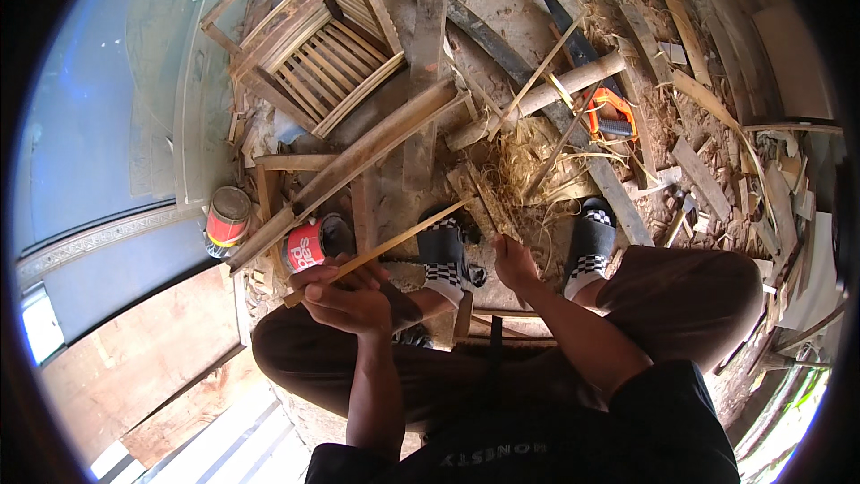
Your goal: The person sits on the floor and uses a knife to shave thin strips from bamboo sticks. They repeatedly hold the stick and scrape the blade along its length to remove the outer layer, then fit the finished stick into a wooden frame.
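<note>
My left hand (348,296) is closed around a thin wooden strip (408,235), over my left knee. The strip slants up to the right, its far end near a rough, flat board (468,186) between my feet. My right hand (515,262) is closed on the near end of a narrow, flat, brownish piece (494,203). That piece points away from me along the board; whether it is a blade or a slat cannot be told. Pale shavings (537,157) lie heaped just beyond it.
A slatted wooden frame (331,63) stands at the far left, a long beam (376,143) slanting nearby. Two paint cans (227,215) (309,246) stand at left. An orange-handled saw (614,115) rests by a round pole (546,100). A hammer (678,218) and scrap wood lie right.
</note>
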Demonstrator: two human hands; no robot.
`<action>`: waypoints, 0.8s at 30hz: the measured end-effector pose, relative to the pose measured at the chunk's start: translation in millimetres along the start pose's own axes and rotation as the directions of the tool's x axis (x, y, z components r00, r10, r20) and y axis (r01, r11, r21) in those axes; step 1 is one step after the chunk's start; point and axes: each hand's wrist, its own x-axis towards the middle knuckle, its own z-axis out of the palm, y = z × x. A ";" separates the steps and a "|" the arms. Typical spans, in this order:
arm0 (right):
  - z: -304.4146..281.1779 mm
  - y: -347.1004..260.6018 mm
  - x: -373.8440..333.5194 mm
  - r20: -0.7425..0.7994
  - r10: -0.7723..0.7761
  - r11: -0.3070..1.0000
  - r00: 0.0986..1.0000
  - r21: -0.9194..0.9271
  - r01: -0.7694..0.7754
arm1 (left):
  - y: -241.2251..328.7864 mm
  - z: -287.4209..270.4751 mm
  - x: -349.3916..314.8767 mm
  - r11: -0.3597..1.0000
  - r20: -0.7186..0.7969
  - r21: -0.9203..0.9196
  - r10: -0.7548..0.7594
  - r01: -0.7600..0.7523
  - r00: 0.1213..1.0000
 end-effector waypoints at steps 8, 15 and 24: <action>-20.2 7.4 -12.6 0.054 0.073 0.969 0.996 -0.241 -0.058 | 5.3 -2.8 -2.5 0.982 0.045 -0.161 -0.092 0.098 0.995; -18.1 26.0 -0.7 -0.134 -0.111 0.994 0.985 -0.009 0.111 | 33.1 -15.5 28.9 0.966 -0.199 -0.236 -0.153 0.105 0.968; -113.6 -60.9 -52.6 -0.214 -0.076 0.501 0.974 0.836 0.223 | 4.7 -56.7 27.7 0.671 -0.104 -0.638 -0.561 0.378 0.821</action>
